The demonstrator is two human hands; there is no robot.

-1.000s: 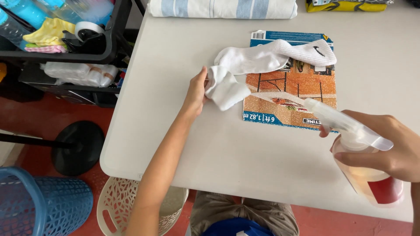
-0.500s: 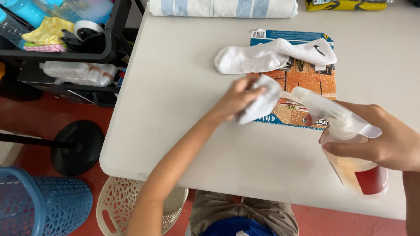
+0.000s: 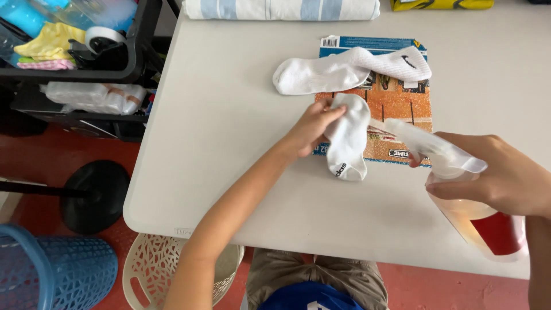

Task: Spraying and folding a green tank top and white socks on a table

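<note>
Head view: left hand (image 3: 310,129) pinches the short white sock (image 3: 348,138) on the printed cardboard (image 3: 396,106); right hand (image 3: 505,178), wrapped around the spray bottle (image 3: 459,183), should aim squarely at it.

Soft, matt white knit cloth socks (image 3: 349,138) lie on a smooth printed cardboard sheet (image 3: 396,103). The spray bottle (image 3: 459,189) is clear glossy plastic. The table (image 3: 229,115) is matt, finely textured plastic.

Two white socks (image 3: 349,136) (image 3: 344,70) are lying on an orange-and-blue printed card (image 3: 396,100) near the pale grey table's (image 3: 229,115) far edge. The spray bottle (image 3: 459,183) is showing clear plastic, amber liquid, a red label. A blue-striped white towel (image 3: 281,8) is lining that edge.
</note>
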